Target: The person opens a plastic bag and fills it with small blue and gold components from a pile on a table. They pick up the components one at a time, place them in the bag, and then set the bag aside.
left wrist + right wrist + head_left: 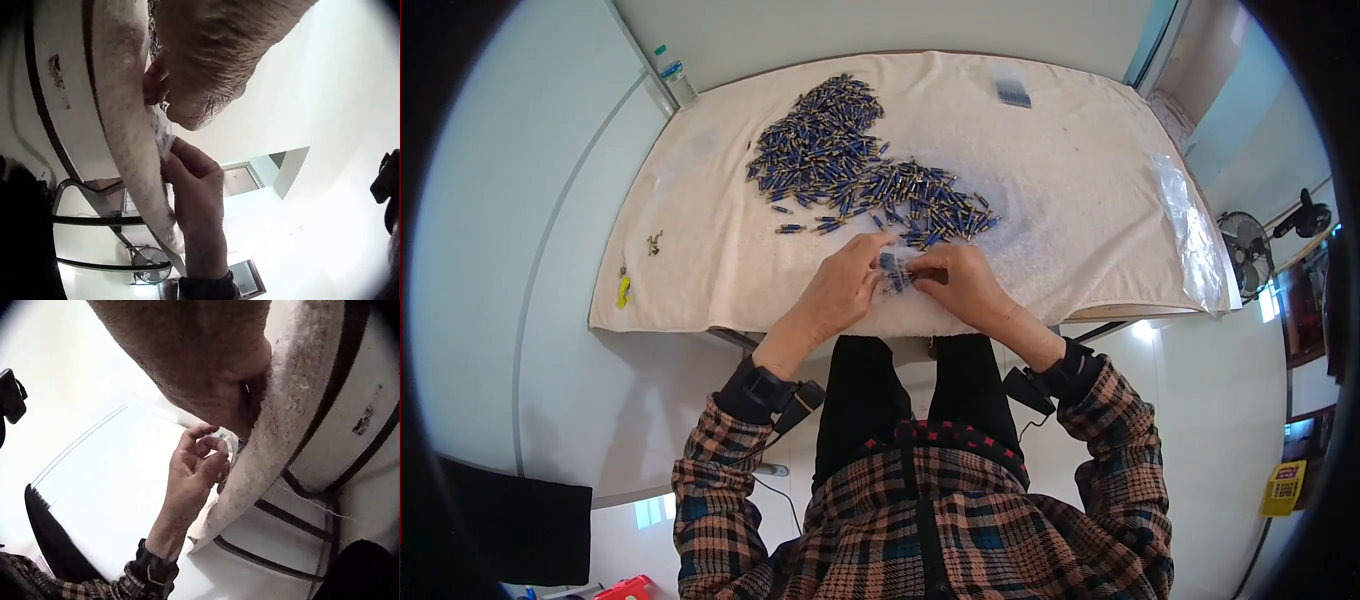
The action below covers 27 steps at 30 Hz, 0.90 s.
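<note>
At the table's near edge both hands meet at a small clear plastic bag (895,272) with dark blue pieces inside. My left hand (845,283) holds its left side, with fingers curled in the right wrist view, where this hand (195,464) shows beyond the bag. The right hand (963,284) pinches the bag's other side between thumb and fingers; the left wrist view shows this hand (197,187) at the clear plastic (164,139). Just beyond the fingers lies a big heap of small blue-and-gold cylindrical pieces (825,140), some loose near its front.
A cream towel (1080,210) covers the table. At the back right lies a filled clear pack (1012,92), and along the right edge a clear plastic sheet (1190,235). Small metal bits (655,243) and a yellow item (623,289) lie left. A bottle (675,75) stands back left.
</note>
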Available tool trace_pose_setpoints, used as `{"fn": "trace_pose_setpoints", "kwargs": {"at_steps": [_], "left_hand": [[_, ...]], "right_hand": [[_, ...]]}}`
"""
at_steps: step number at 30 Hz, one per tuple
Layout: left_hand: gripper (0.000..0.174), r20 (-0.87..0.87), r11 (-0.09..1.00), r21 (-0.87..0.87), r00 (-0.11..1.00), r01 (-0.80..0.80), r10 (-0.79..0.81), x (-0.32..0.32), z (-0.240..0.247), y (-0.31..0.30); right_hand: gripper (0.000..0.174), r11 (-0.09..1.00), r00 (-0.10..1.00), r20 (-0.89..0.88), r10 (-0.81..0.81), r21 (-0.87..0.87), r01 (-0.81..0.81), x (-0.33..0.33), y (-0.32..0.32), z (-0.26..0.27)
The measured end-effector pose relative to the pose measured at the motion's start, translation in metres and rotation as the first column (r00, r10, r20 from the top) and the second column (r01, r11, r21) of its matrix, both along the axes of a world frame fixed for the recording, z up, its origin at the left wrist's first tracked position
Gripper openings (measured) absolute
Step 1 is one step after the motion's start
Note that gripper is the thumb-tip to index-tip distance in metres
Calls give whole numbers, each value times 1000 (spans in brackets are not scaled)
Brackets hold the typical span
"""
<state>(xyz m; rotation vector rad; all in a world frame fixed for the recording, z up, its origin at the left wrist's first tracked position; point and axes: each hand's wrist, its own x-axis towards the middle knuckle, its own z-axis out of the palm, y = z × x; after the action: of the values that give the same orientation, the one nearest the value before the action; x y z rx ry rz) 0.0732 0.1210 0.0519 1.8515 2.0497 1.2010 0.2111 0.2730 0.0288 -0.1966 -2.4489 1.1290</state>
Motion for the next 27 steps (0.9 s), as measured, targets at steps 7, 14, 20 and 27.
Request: {"fn": "trace_pose_setpoints", "kwargs": {"at_steps": [7,14,20,27], "left_hand": [[32,84,995,-14,992,-96,96,23,-14,-28],[17,-241,988,124,964,-87,115,33,-25,-25],[14,-231,991,118,969,-59,86,31,-25,-27],[15,-222,996,85,974,-26,44,28,-19,-29]], "right_hand": [[16,991,995,71,-71,-108,78,-3,2,-1],[14,994,985,131,-111,4,111,-11,2,2],[15,991,988,78,-133,6,133,-19,4,0],[17,989,984,97,-147,44,144,-31,0,-3]]}}
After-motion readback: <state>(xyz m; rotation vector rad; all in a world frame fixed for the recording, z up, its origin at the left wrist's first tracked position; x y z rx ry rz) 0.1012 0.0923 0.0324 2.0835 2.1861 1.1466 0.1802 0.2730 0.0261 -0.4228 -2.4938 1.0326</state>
